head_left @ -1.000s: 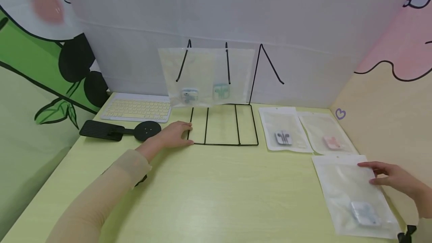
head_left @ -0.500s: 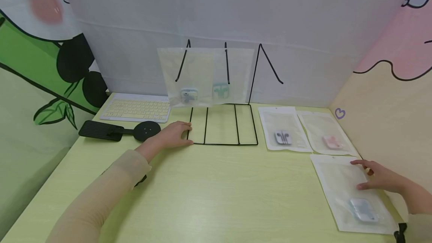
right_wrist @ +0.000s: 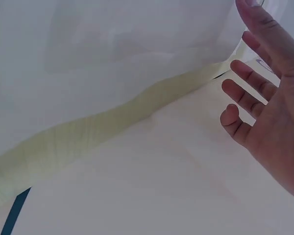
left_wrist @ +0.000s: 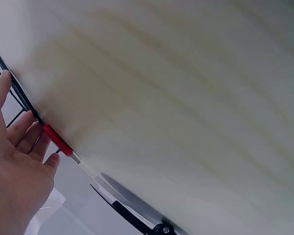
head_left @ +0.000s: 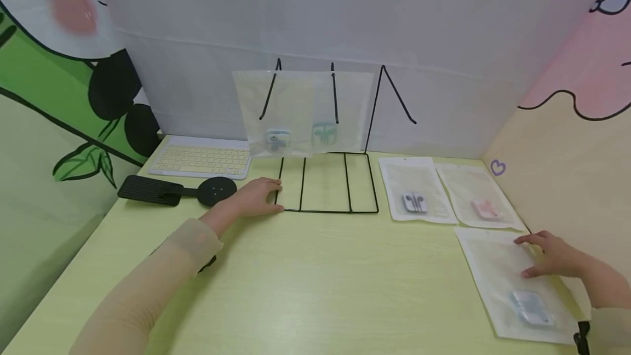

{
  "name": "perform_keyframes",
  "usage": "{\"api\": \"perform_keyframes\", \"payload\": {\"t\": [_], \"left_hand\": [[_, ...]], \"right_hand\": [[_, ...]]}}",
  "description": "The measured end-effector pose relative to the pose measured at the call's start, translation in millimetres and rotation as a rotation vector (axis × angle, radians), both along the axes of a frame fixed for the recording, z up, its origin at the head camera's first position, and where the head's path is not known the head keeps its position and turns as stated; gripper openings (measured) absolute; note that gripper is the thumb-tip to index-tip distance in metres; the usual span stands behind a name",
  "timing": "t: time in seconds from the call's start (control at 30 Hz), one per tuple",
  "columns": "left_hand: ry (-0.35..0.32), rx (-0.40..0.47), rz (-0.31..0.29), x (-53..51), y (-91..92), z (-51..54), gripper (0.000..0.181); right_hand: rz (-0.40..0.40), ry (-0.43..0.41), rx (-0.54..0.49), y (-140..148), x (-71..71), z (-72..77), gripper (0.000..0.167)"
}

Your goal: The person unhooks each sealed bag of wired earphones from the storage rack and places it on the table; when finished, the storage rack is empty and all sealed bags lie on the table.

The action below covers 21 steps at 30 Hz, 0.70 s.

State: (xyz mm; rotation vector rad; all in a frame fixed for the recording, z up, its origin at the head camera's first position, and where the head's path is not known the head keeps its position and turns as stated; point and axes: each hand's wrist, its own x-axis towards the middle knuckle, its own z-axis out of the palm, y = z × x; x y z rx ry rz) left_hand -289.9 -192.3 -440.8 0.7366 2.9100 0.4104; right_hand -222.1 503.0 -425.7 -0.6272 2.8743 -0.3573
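Observation:
My left hand grips the left front corner of a black wire rack, thumb at the front bar, fingers at the side. Two clear pouches, each with boxed earphones, hang from the rack's left hook and middle hook; the right hook holds nothing. At the right, my right hand hovers over the right edge of a flat pouch with a white earphone case inside. In the right wrist view, the right hand has loosely bent fingers with nothing between them.
Behind that pouch lie two more, one with black-and-white earphones, one with pink ones. Left of the rack are a white keyboard and a black folding stand. A red piece shows near the left fingers.
The right hand has shifted left over the pouch and spread its thumb from its fingers; the pouch has slid slightly. My left hand has stayed on the rack.

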Motion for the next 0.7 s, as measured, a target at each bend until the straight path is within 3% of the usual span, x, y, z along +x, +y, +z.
{"api": "perform_keyframes", "payload": {"t": [0.2,0.33,0.57,0.7], "left_hand": [[-0.008,0.004,0.008,0.2,1.5,0.7,0.066],[-0.012,0.005,0.017,1.5,1.8,1.8,0.065],[-0.011,0.009,0.02,3.1,1.7,3.0,0.064],[-0.007,0.02,0.012,2.7,1.1,1.9,0.064]], "right_hand": [[-0.001,0.004,-0.031,-16,-5.4,17.6,0.073],[-0.007,-0.002,-0.054,-36,-9.2,37.5,0.076],[0.017,0.102,-0.043,-72,-17.2,71.4,0.08],[0.074,0.181,-0.064,-91,-23.3,90.9,0.08]]}}
